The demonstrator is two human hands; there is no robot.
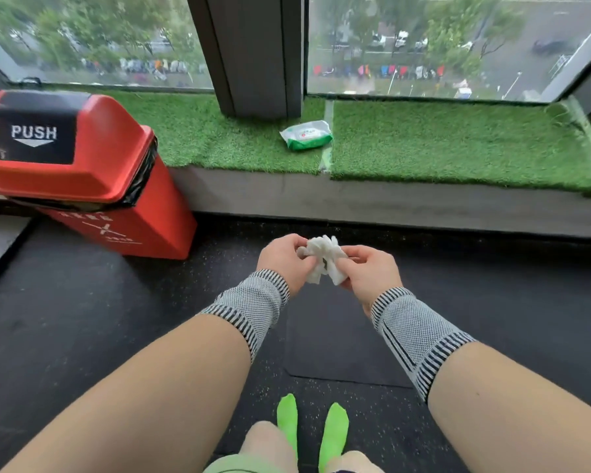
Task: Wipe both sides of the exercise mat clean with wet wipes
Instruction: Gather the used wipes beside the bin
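Dark speckled rubber floor (82, 336) meets a raised window ledge covered in artificial turf (440, 145). On the turf, beside the window pillar (256, 52), lies a green-and-white pack of wet wipes (306, 135). A red push-lid bin (79, 172) stands at left, lined with a black bag. Both hands are held above the floor: the left hand (282, 259) and right hand (372, 271), fingers curled closed, together pinch a crumpled white wipe (325, 259) between them. Each wrist wears a grey knitted wristband (413, 332). Green-socked feet (333, 431) show below. No exercise mat can be clearly identified.
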